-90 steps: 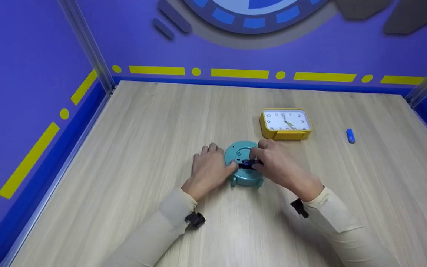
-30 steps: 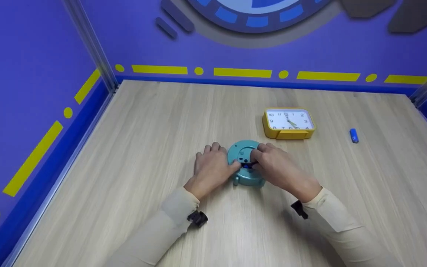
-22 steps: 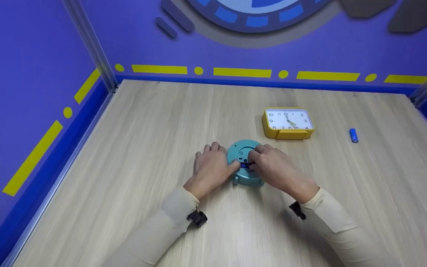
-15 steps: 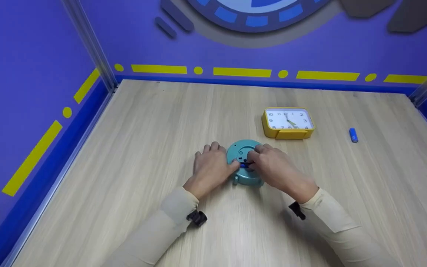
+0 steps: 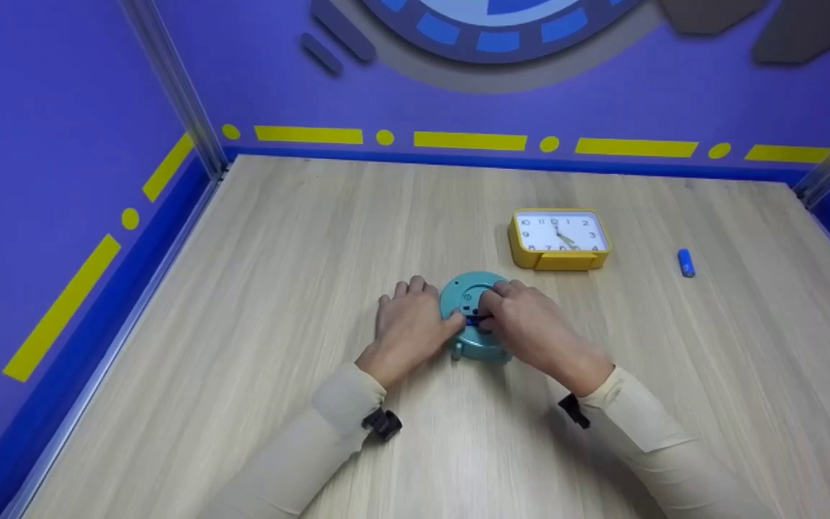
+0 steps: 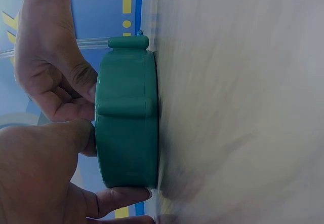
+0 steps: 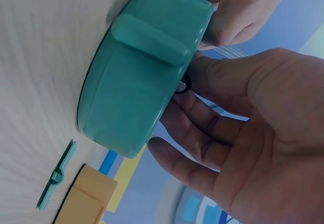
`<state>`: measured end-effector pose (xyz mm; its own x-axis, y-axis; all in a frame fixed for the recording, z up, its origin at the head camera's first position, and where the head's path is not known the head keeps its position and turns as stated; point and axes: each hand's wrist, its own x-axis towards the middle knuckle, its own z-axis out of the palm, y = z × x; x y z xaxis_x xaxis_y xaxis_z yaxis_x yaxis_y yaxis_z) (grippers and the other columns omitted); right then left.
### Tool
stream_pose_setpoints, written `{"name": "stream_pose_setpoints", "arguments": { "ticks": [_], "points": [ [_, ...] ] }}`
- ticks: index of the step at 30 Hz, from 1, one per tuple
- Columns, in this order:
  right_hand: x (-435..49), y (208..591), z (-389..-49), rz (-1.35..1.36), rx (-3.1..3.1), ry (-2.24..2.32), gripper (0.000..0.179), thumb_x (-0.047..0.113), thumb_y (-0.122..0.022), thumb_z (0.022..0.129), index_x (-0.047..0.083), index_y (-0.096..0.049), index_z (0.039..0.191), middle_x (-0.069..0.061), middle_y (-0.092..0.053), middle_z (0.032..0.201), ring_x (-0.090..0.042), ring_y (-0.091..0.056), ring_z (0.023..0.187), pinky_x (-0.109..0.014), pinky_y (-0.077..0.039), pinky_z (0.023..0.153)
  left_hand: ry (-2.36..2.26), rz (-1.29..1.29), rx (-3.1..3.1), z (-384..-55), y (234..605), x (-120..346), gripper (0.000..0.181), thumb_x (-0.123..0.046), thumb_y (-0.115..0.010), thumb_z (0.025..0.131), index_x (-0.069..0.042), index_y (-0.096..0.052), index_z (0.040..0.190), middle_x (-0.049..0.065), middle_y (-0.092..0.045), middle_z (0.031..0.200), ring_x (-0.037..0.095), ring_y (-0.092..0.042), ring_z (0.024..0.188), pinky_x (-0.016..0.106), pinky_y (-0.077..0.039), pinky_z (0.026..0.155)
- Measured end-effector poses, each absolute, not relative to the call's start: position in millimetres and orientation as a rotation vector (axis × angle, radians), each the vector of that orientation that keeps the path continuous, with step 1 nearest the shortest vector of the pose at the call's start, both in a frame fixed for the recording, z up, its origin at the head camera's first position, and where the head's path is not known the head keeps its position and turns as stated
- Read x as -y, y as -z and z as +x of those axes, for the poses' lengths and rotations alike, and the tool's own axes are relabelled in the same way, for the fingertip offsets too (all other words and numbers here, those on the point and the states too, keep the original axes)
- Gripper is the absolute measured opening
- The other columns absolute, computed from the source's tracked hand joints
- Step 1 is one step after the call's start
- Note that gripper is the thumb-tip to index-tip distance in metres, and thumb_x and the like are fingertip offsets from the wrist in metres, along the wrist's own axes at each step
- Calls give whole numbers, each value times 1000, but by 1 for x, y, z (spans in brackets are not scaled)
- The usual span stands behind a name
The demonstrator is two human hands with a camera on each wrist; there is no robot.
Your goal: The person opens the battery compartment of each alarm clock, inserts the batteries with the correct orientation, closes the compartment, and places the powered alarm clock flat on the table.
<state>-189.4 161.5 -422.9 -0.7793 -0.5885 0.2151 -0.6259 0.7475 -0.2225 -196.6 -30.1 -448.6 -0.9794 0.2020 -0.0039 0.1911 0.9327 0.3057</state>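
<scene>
A round teal alarm clock [image 5: 474,347] lies face down, its back with the battery slot turned up. My left hand [image 5: 411,328] grips its left side, thumb on the back by the slot and fingers against the rim. A blue battery [image 5: 471,323] shows in the slot between my two hands. My right hand [image 5: 530,324] pinches the battery with thumb and fingers over the slot; in the right wrist view the dark battery end [image 7: 181,86] shows beside the thumb. The fingers hide most of the battery.
A yellow rectangular alarm clock [image 5: 560,240] lies face up behind the right hand. Farther right lies a loose blue battery [image 5: 686,262]. The right wrist view shows a small teal battery cover [image 7: 56,176] on the table near the yellow clock. Blue panels [image 5: 386,86] wall the table.
The dark battery that stuck out over the slot has gone down, and blue shows in the slot. My right hand has shifted slightly left; my left hand keeps its grip.
</scene>
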Motion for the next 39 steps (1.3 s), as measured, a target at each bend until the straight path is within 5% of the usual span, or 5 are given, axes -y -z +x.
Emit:
{"name": "stream_pose_setpoints", "arguments": {
  "ticks": [39],
  "points": [
    [-160, 423, -188, 942, 2781, -422, 9, -2, -84, 88, 0, -78, 94, -8, -66, 84, -21, -59, 75, -37, -59, 72, -487, 318, -3058, -196, 449, 31, 48, -52, -61, 100, -6, -70, 111, 8, -58, 110, 27, -51, 97, 49, -46, 87]
  ]
}}
